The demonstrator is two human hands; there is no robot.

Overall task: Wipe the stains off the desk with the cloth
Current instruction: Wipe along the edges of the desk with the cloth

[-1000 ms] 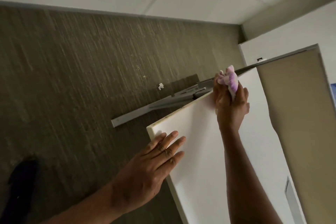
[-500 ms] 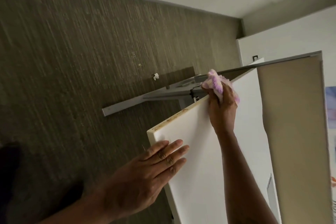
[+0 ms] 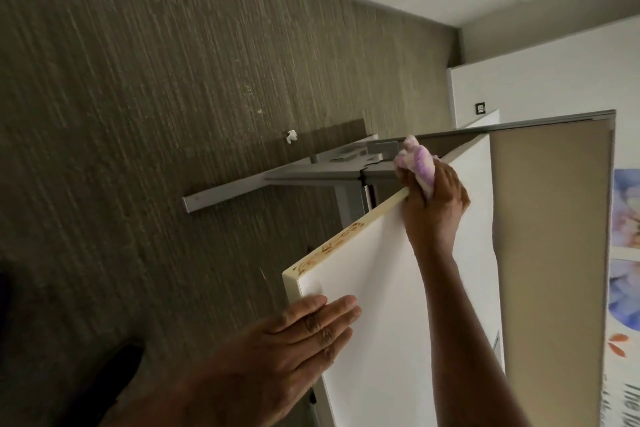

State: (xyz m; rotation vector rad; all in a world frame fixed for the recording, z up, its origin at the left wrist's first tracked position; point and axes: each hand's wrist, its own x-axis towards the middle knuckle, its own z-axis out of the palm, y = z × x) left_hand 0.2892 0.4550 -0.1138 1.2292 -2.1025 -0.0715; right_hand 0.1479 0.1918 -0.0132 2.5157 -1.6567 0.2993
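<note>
The white desk [image 3: 388, 288] fills the lower middle of the tilted head view. Brownish-orange stains [image 3: 329, 248] run along its cream side edge near the corner. My right hand [image 3: 433, 208] grips a bunched pink and white cloth [image 3: 417, 159] and presses it on that edge, further along from the stains. My left hand [image 3: 277, 347] lies flat with fingers spread on the desk top by the near corner, holding nothing.
A beige partition panel [image 3: 550, 253] stands along the desk's right side. The grey metal desk foot [image 3: 242, 189] reaches over the striped brown carpet [image 3: 138, 114]. A small white scrap [image 3: 291, 136] lies on the carpet. A dark shoe [image 3: 114, 378] shows at lower left.
My right hand has slid the cloth along the desk's edge toward the near corner. The stained part of the edge has come into sight. My left hand stays flat on the desk.
</note>
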